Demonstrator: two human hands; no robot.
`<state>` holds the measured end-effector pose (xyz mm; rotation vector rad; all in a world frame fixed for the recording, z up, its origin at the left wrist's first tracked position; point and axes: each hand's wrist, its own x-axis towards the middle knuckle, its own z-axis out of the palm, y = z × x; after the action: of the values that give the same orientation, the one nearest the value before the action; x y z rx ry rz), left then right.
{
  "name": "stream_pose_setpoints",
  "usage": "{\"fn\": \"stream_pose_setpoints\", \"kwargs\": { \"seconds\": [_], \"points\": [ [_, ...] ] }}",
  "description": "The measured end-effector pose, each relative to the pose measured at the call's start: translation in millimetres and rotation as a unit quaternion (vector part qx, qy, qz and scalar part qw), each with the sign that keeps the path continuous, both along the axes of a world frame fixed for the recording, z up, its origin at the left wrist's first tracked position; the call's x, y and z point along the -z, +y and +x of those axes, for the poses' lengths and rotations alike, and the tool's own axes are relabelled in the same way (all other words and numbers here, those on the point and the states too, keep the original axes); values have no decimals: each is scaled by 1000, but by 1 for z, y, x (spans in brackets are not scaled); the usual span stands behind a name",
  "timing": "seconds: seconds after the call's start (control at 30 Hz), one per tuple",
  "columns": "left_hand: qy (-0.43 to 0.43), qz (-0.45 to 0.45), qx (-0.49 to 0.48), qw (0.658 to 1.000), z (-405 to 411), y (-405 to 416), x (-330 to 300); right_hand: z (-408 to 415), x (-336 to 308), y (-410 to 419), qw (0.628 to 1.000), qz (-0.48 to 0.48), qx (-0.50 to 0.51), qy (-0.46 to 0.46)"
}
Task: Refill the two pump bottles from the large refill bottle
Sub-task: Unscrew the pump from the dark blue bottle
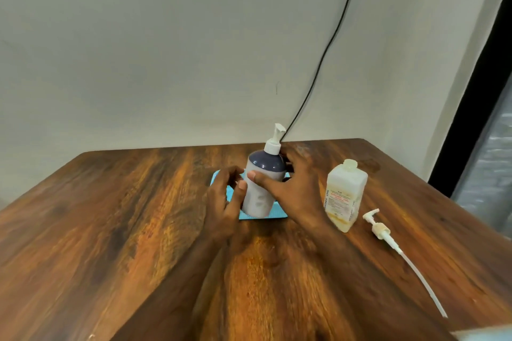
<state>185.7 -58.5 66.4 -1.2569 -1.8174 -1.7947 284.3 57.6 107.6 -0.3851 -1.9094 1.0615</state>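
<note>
**On the blue mat: pump bottle held by both hands**

At the desk's (110, 216) middle, a dark-topped pump bottle (261, 185) is gripped upright on a blue mat (277, 212) by the left hand (225, 199) and right hand (293, 188). Just right, an uncapped yellowish bottle (345, 196) is stood; nearer right, its removed pump (382, 230) is laid flat.

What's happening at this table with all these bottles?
A person is holding a grey pump bottle with a dark top in both hands, the left hand and right hand wrapped round its sides. It stands on a light blue mat on the wooden table, its white pump on. Beside it stands an opened clear rectangular bottle of yellowish liquid; its removed white pump with a long tube lies on the table.
</note>
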Motion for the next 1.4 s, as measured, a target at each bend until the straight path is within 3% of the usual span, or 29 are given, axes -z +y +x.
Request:
{"fn": "stream_pose_setpoints", "kwargs": {
  "seconds": [0.13,0.27,0.43,0.63,0.87,1.07,1.23,1.4],
  "points": [
    [-27,-13,103,994,25,15,11,31,20,11,998,-21,-32,-45],
    [-48,-48,114,991,32,20,36,56,31,14,993,-41,-71,-90],
    [-8,-41,140,989,32,14,43,63,40,14,981,-45,-128,-139],
    [2,-62,112,992,29,8,41,60,43,17,961,-102,-206,-151],
    [-6,-67,91,994,33,13,44,47,27,-3,997,-44,13,-55],
    [-5,-72,100,992,36,12,45,43,31,-9,995,-19,82,-55],
    [-12,-77,104,992,33,15,48,40,33,-4,997,-45,50,-39],
    [-17,-78,106,991,28,13,48,45,40,11,990,-92,-99,-46]
  ]
}}
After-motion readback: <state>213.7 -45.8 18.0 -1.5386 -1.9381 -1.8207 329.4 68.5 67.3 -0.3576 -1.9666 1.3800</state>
